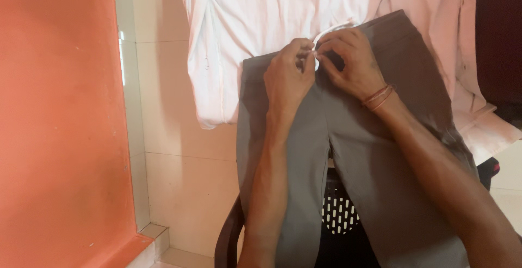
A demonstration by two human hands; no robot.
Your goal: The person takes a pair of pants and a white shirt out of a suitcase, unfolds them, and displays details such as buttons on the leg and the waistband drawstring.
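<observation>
Head view: a dark plastic chair (pixel 340 213) carries grey trousers (pixel 375 153) draped legs-down, so the waistband lies flat and reachable. There the left hand (pixel 287 77) and right hand (pixel 350 61) pinch shut on the waist fastening, fingertips meeting. Beyond, a white shirt (pixel 261 23) lies spread beneath the trousers.

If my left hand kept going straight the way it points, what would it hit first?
Probably the white shirt: the left hand points up past the grey trousers' waistband, where the shirt lies.
</observation>
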